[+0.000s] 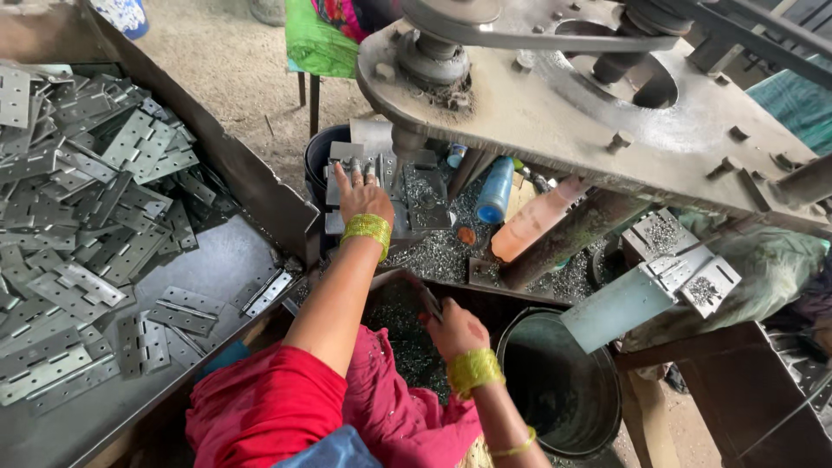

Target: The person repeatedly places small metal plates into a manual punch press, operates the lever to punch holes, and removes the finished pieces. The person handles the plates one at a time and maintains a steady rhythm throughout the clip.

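Note:
My left hand (361, 194) reaches forward and presses a flat metal hinge piece (348, 161) on the fixture plate under the drill spindle (406, 142) of a grey drilling machine (555, 95). Its fingers lie spread on the piece. My right hand (454, 329) is lower, near my lap, closed around a thin dark lever handle (429, 303). Both wrists wear yellow-green bangles. Metal shavings cover the machine bed (438, 251).
A tray (217, 260) at the left holds a big heap of several grey hinge plates (78, 217). A black bucket (559, 381) stands at lower right. A blue bottle (496, 189) and an orange bottle (533, 221) lie on the bed. A green-covered stool (316, 43) stands behind.

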Available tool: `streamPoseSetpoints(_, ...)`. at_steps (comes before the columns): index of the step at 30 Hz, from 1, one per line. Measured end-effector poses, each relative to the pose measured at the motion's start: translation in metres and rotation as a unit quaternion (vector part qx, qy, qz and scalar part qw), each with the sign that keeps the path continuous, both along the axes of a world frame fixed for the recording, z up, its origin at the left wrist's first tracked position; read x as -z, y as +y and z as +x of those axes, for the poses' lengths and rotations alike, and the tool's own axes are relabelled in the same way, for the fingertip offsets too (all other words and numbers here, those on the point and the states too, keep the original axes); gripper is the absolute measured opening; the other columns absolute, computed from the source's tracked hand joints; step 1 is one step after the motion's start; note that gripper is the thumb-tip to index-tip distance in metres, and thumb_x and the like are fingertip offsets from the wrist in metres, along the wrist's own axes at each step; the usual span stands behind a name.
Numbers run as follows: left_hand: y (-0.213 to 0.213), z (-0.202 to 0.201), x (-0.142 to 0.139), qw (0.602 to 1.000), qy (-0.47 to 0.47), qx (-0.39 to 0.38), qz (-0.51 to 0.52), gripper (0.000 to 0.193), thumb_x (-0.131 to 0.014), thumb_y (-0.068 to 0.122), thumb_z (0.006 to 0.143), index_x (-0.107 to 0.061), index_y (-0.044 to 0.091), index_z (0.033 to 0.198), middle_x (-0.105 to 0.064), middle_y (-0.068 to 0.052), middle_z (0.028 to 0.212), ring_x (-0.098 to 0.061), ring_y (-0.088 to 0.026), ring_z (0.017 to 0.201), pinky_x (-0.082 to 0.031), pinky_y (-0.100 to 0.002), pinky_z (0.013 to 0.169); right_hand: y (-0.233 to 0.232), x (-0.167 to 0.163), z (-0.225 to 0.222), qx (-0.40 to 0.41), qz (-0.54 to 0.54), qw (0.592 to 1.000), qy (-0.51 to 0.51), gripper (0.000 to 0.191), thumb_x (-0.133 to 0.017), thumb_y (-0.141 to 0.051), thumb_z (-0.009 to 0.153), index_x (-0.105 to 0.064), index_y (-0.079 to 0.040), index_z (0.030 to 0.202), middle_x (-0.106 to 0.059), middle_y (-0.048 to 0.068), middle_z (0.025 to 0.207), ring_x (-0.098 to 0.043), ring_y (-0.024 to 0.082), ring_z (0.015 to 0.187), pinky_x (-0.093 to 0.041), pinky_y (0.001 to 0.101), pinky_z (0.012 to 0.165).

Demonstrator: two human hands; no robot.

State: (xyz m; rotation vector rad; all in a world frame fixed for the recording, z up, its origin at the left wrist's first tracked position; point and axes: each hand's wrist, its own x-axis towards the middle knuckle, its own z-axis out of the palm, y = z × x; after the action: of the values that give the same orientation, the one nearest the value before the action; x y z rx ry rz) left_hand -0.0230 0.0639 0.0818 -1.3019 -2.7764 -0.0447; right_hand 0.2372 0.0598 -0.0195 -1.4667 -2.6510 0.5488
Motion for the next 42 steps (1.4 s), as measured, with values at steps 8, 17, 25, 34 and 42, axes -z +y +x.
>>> streamPoseSetpoints(8,-0.006,0.003,-0.008,0.999,-0.028,0.002,-0.023,0.038,-0.047,0.02,0.1,-0.072,0.013,0.128,-0.033,-0.001,0.166,-0.018,-0.031,0.156,0.005,-0.063,0.123,-0.024,-0.008,0.006,0.024,-0.075,0.997,0.023,0.04,-0.068,-0.045,0.088,-0.065,-0.011,0.108,-0.073,0.021,0.087,-0.071,0.041,0.087,-0.056,0.0513,0.075)
streamPoseSetpoints(17,0.013,-0.01,0.006,0.999,0.0,-0.006,-0.033,0.042,-0.045,0.022,0.098,-0.066,0.013,0.134,-0.032,-0.002,0.166,-0.017,-0.031,0.156,0.005,-0.06,0.121,-0.012,0.006,0.003,0.017,-0.028,0.999,0.035,0.038,-0.067,-0.044,0.088,-0.067,-0.01,0.104,-0.072,0.023,0.082,-0.072,0.04,0.085,-0.056,0.0509,0.073)
streamPoseSetpoints(25,0.016,-0.011,0.014,0.999,0.016,-0.007,0.026,0.045,-0.041,0.021,0.102,-0.062,0.009,0.14,-0.043,-0.005,0.16,-0.03,-0.029,0.151,0.001,-0.062,0.122,-0.016,0.088,0.026,0.03,-0.042,0.995,0.082,0.042,-0.069,-0.041,0.087,-0.064,-0.006,0.11,-0.071,0.024,0.083,-0.07,0.044,0.083,-0.053,0.0543,0.07)
streamPoseSetpoints(34,-0.094,0.016,0.029,0.948,-0.053,0.127,0.287,0.04,-0.058,0.011,0.09,-0.068,0.007,0.128,-0.058,-0.008,0.145,-0.046,-0.031,0.138,-0.026,-0.051,0.121,-0.009,0.056,0.018,0.017,-0.046,0.998,0.046,0.037,-0.065,-0.039,0.09,-0.066,-0.009,0.112,-0.073,0.026,0.096,-0.07,0.044,0.096,-0.055,0.0534,0.08)
streamPoseSetpoints(42,-0.327,-0.025,0.125,0.962,-0.074,-0.053,0.256,0.034,-0.064,0.016,0.093,-0.069,0.011,0.127,-0.062,-0.01,0.144,-0.054,-0.029,0.139,-0.042,-0.041,0.122,-0.01,-0.064,-0.016,-0.062,0.254,0.965,0.002,0.043,-0.065,-0.045,0.09,-0.068,-0.012,0.117,-0.074,0.02,0.081,-0.073,0.04,0.076,-0.057,0.0528,0.068)
